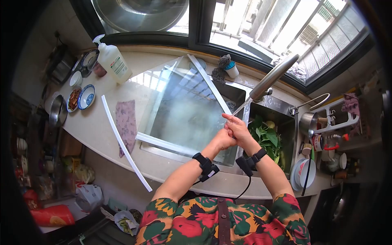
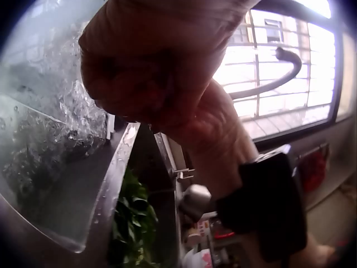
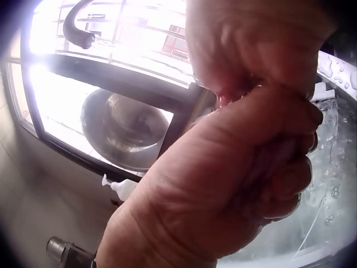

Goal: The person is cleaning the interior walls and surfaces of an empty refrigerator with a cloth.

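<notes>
My left hand [image 1: 223, 139] and right hand [image 1: 240, 130] press together below the running tap [image 1: 269, 81], over the edge of the left sink. The left fingers [image 3: 287, 187] are curled, as the right wrist view shows. Against them lies the right hand [image 3: 256, 44], its fingers partly hidden; I cannot tell whether anything is inside the clasp. Beneath the hands, a clear glass panel [image 1: 183, 110] slants across the sink. One white strip [image 1: 210, 86] runs along its right edge, another [image 1: 163, 143] along its near edge. Water [image 2: 78, 117] splashes beside the left hand in the left wrist view.
Left of the panel are a purple patterned cloth [image 1: 125, 124] and a loose white strip [image 1: 122, 145]. A pump bottle [image 1: 114, 63] stands behind. Leafy greens [image 1: 266, 139] fill part of the right sink. Bowls [image 1: 304, 173] stand at the right.
</notes>
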The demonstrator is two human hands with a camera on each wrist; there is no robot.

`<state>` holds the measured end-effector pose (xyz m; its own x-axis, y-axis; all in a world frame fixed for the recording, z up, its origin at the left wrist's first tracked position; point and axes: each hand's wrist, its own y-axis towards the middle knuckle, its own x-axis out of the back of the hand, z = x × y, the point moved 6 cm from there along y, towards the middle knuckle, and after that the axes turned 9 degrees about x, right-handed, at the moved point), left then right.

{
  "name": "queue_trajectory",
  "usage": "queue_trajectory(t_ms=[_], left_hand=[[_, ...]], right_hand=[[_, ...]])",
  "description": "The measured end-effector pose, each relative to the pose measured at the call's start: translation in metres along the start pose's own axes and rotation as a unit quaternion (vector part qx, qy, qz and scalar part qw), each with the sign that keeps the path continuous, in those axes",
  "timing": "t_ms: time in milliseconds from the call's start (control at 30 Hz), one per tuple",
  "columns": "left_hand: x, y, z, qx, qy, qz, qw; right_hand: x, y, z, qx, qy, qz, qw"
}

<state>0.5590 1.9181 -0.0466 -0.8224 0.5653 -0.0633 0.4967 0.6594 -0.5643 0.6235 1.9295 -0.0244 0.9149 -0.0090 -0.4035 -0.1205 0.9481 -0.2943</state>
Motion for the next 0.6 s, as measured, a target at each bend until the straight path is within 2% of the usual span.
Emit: queue_trajectory(t_ms=[33,67,100,133,233,267,333,467,600], left_hand=[[-0.006,-0.001,0.004,-0.001,-0.001,0.000,1.000],[-0.002,-0.010,-0.004,-0.059,0.095,-0.100,0.989],[0.003,-0.020,-0.014,-0.115,0.188,-0.199,0.955],[0.002,-0.023,-0.009,-0.047,0.199,-0.201,0.958],[0.002,-0.040,-0.015,-0.007,0.244,-0.224,0.944],[0.001,-0.041,-0.014,-0.008,0.244,-0.224,0.944],[-0.001,-0.044,-0.014,-0.061,0.276,-0.234,0.930],[-0.002,-0.045,-0.007,-0.080,0.308,-0.242,0.917],[-0.004,-0.048,-0.002,-0.091,0.338,-0.246,0.904]], right_hand=[[0.004,0.000,-0.002,0.015,-0.029,-0.035,0.999],[0.000,-0.004,0.002,0.023,-0.059,-0.049,0.997],[-0.001,-0.004,0.000,0.024,-0.059,-0.049,0.997],[0.000,-0.004,-0.001,0.033,-0.066,-0.063,0.995],[-0.002,-0.007,0.001,0.037,-0.104,-0.094,0.989],[-0.001,-0.010,0.002,0.031,-0.134,-0.114,0.984],[0.002,-0.008,-0.005,0.043,-0.129,-0.126,0.983],[0.001,-0.014,-0.006,0.062,-0.120,-0.174,0.975],[-0.003,-0.022,-0.005,0.045,-0.139,-0.173,0.974]])
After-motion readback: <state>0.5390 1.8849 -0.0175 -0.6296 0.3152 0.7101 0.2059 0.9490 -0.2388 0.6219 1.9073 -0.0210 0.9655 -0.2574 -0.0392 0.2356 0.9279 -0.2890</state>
